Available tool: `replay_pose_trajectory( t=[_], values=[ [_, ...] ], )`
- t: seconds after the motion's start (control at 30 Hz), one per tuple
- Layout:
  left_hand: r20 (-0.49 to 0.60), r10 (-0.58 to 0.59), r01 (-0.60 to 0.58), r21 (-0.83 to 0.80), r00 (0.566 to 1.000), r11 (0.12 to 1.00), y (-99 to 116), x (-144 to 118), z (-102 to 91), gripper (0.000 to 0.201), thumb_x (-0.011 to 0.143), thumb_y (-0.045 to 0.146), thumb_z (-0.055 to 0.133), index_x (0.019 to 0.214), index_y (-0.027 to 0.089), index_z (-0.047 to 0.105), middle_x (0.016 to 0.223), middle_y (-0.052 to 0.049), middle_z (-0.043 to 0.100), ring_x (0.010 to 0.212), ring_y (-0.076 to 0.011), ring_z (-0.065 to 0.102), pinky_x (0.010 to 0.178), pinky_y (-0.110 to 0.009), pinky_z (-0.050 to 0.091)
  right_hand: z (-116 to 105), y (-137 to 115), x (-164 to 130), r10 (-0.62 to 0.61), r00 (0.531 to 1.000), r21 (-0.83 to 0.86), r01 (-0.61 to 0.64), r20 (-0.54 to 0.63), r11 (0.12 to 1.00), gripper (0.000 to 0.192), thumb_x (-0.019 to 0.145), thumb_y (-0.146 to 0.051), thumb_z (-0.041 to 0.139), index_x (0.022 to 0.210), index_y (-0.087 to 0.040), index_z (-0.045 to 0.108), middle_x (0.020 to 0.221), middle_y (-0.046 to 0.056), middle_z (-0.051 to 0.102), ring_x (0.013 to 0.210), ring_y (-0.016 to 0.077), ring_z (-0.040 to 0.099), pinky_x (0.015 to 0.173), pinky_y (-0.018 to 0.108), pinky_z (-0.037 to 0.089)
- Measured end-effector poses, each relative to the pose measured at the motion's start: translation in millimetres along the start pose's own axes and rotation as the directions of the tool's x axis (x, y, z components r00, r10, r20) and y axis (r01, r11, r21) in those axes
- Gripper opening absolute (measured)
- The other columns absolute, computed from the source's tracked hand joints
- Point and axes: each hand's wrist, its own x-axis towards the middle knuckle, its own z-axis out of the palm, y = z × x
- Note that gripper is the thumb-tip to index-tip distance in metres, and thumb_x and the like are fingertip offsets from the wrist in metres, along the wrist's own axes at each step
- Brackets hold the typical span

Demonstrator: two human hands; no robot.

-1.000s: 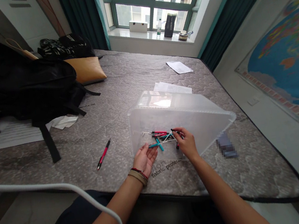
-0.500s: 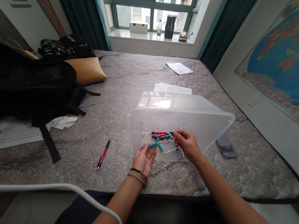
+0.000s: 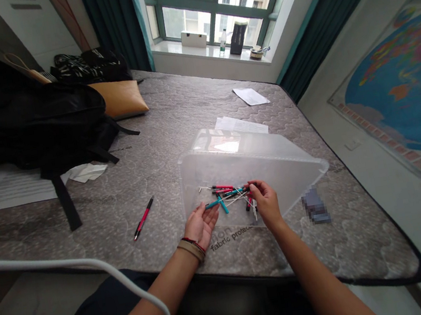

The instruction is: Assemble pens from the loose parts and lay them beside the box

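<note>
My left hand (image 3: pixel 201 224), palm up, pinches a teal pen barrel (image 3: pixel 212 204) between thumb and fingers. My right hand (image 3: pixel 264 202) is closed, its fingertips around the far end of a thin white pen refill (image 3: pixel 233 197) that runs toward the teal barrel. Whether the refill sits inside the barrel is too small to tell. Between and behind the hands lie several red and teal pen parts (image 3: pixel 222 187) and white refills, inside a clear plastic bin (image 3: pixel 286 159) tipped on its side. Below my right fingers, more red and white parts show in part.
A red and black pen (image 3: pixel 144 218) lies left of the bin on the grey mattress (image 3: pixel 161 149). A blurred dark item (image 3: pixel 315 206) lies to the right. Behind the bin are papers (image 3: pixel 241 124). A black backpack (image 3: pixel 19 108) fills the left, and a white cable-like tube (image 3: pixel 104 267) crosses the front left.
My right hand has shifted slightly, uncovering more red and white parts beneath its fingers. The left hand keeps the teal barrel, with little movement. The whole view has shifted a little.
</note>
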Motion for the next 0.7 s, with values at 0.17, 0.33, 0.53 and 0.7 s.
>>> replay_pose_trajectory(
  t=[0.17,0.33,0.53,0.7],
  values=[
    [-0.002,-0.061,0.061,-0.031,0.998,0.998,3.8,-1.4,3.1,0.014,0.094,0.015,0.05,0.09,0.007,0.061,0.08,-0.014,0.074,0.071,-0.0163,0.073,0.063,-0.022,0.059,-1.5,9.7,2.3,-0.07,0.996,-0.255,0.08,0.049,0.964,0.022,0.083,-0.031,0.049,0.098,-0.017,0.059,0.081,0.002,0.064,0.073,0.0171,0.06,0.069,0.029,0.049],
    [-0.008,-0.051,0.051,-0.041,0.999,0.998,3.0,-1.9,3.1,0.012,0.093,0.014,0.051,0.091,0.008,0.061,0.082,-0.014,0.074,0.073,-0.0166,0.073,0.063,-0.022,0.059,7.2,10.3,-5.3,-0.055,0.953,-0.706,0.257,0.297,0.659,0.02,0.08,-0.014,0.042,0.084,-0.02,0.06,0.085,0.004,0.064,0.082,0.0192,0.058,0.078,0.029,0.043],
    [0.004,-0.012,0.013,-0.031,1.0,0.999,-1.8,2.3,-1.9,0.009,0.094,0.016,0.051,0.093,0.011,0.059,0.081,-0.012,0.074,0.071,-0.0163,0.073,0.062,-0.022,0.059,12.6,13.4,-6.9,-0.004,0.942,-0.864,0.309,0.335,0.398,0.016,0.088,-0.021,0.051,0.097,-0.021,0.064,0.094,0.007,0.064,0.087,0.0205,0.059,0.079,0.028,0.041],
    [-0.013,0.016,-0.016,-0.038,1.0,0.999,-6.5,3.1,-3.9,0.006,0.091,0.019,0.059,0.089,0.013,0.057,0.076,-0.008,0.072,0.067,-0.0156,0.073,0.061,-0.023,0.058,14.0,14.3,-4.4,-0.021,0.924,-0.855,0.362,0.382,0.373,0.019,0.09,-0.023,0.054,0.105,-0.025,0.066,0.098,0.005,0.064,0.092,0.02,0.059,0.081,0.027,0.041]
  ],
)
